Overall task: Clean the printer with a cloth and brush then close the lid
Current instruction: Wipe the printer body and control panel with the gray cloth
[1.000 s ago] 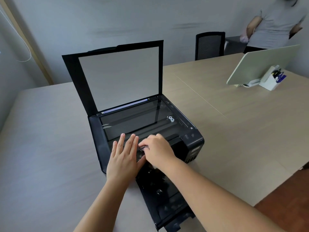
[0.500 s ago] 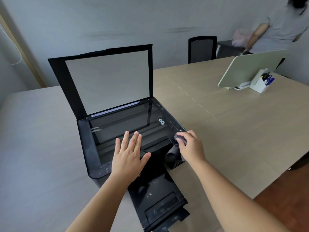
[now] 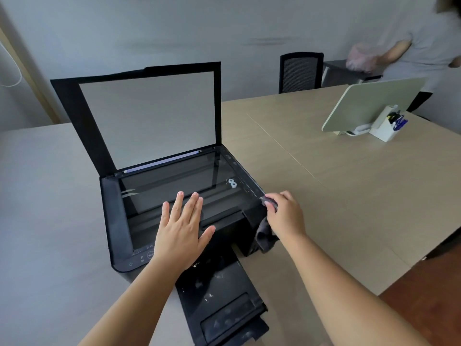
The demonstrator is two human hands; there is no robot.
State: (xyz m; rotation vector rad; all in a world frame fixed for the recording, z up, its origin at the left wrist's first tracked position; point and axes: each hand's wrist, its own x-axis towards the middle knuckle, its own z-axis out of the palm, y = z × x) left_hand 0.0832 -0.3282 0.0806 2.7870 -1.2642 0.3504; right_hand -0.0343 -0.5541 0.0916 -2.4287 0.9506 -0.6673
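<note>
A black printer stands on the table with its scanner lid raised upright and the glass exposed. My left hand lies flat, fingers spread, on the front of the scanner bed. My right hand grips a dark grey cloth against the printer's front right corner; the cloth hangs down the side. The paper output tray sticks out toward me, speckled with dust. No brush is visible.
The table runs right to an edge above a wooden floor. A white tilted screen and a pen holder stand at the far right. A black chair and a person are behind the table.
My right hand has carried the cloth from the front middle of the printer to its right front corner. The left hand stays flat on the scanner front.
</note>
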